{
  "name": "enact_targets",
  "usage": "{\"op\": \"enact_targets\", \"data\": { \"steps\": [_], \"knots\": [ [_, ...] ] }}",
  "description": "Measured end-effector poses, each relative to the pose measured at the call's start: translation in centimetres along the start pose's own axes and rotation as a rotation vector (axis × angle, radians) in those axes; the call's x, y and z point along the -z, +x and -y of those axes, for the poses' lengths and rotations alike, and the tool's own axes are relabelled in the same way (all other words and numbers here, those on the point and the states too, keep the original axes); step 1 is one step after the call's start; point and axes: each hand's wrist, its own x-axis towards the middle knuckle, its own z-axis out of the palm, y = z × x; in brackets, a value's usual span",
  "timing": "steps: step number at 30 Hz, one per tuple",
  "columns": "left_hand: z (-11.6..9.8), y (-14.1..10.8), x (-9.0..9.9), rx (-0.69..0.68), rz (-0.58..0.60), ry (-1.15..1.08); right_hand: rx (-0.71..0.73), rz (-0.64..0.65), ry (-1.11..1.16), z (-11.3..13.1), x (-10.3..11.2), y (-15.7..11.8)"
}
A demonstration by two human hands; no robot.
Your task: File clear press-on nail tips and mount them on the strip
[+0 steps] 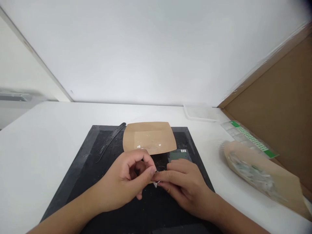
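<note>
Over the black mat (146, 214) my two hands meet at the fingertips. My left hand (134, 178) is closed in a pinch of thumb and forefinger; what lies in that pinch, if anything, is too small to name. My right hand (185, 185) grips a small shiny silvery piece (155, 184) between thumb and fingers, mostly covered by them. Just beyond the hands stands a brown paper tray (151, 130) with several tiny white bits inside. Partly behind my right hand lies a small dark green card (180, 155) with white ovals on its edge.
A dark nail-file-like strip (110, 141) lies at the mat's back left. On the right, another brown paper tray (285, 182) holds crumpled clear plastic. Behind it are a clear sheet with a green label (251, 138) and a clear plastic tray (201, 113). A cardboard panel (275, 84) borders the right side.
</note>
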Motion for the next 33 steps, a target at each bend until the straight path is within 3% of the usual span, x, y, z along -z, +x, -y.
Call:
{"op": "enact_targets", "data": {
  "steps": [4, 9, 14, 22, 27, 30, 33],
  "knots": [
    [0.5, 0.1, 0.6, -0.216, -0.221, 0.208, -0.024, -0.015, 0.032, 0.2, 0.2, 0.0],
    [0.5, 0.6, 2.4, -0.551, -0.589, 0.741, -0.044, -0.012, 0.054, 0.3, 0.3, 0.1],
    [0.3, 1.1, 3.6, -0.608, -0.74, 0.952, -0.068, -0.036, 0.075, 0.3, 0.2, 0.2],
    [1.4, 1.2, 3.5, -0.662, -0.75, 0.928, -0.184, -0.062, 0.13, 0.0, -0.3, 0.0],
    [1.0, 1.2, 3.1, -0.679, -0.738, 0.918, -0.224, -0.112, 0.148, 0.1, -0.2, 0.3],
    [0.4, 1.0, 2.8, -0.673, -0.655, 0.801, -0.235, -0.148, 0.163, 0.3, -0.1, 0.6],
    [0.1, 0.7, 2.0, -0.701, -0.472, 0.663, -0.227, -0.184, 0.177, 0.4, -0.2, 0.7]
  ]
}}
